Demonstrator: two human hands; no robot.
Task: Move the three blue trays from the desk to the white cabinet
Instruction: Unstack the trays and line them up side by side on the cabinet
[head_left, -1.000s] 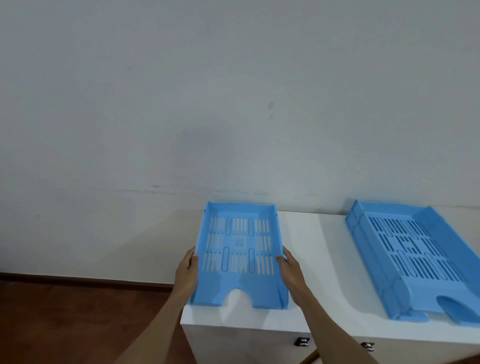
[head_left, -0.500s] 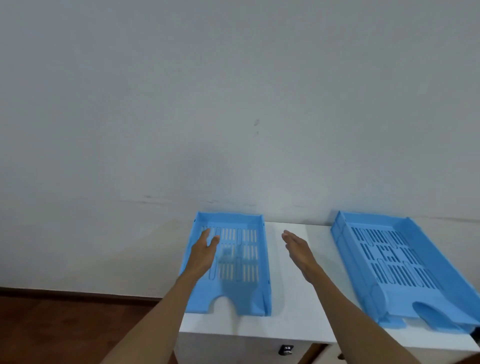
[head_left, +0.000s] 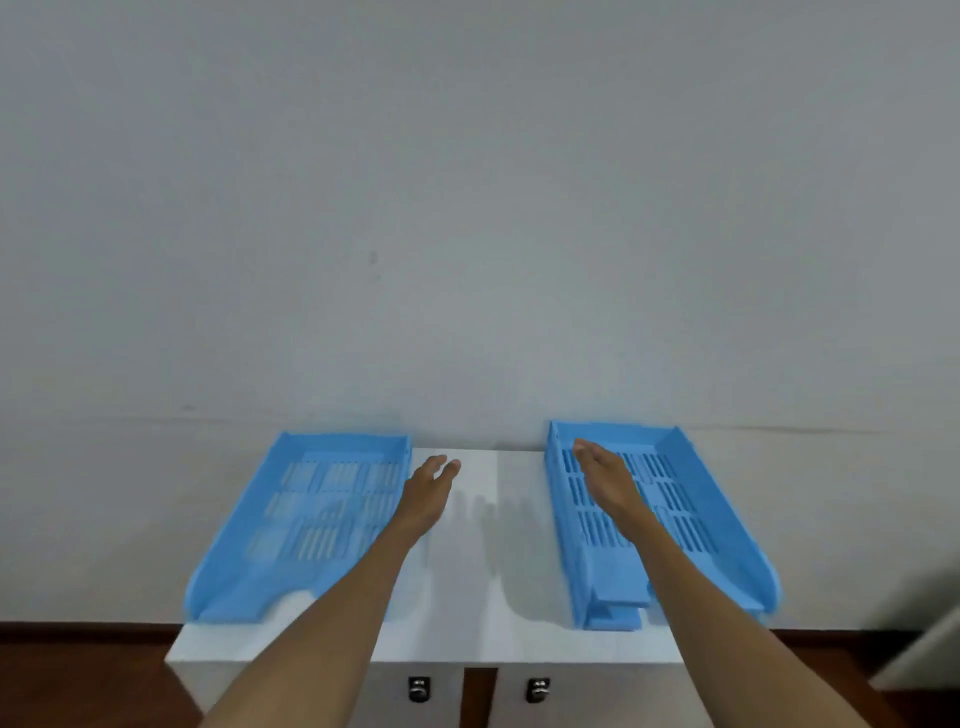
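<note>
Two blue trays, the left tray (head_left: 306, 519) and the right tray (head_left: 675, 519), lie at lower centre on the white cabinet (head_left: 467, 597); the third is out of view. The left hand (head_left: 428, 493) and right hand (head_left: 605, 480) are both open, holding nothing.

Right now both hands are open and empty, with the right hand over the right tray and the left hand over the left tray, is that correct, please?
Not quite: the left hand is over the bare white cabinet top, beside the left tray, as the head view shows. The right hand is indeed over the right tray, and both hands are open and empty.

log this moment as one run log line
left hand: open, empty | right hand: open, above right tray | left tray: on white cabinet
</note>
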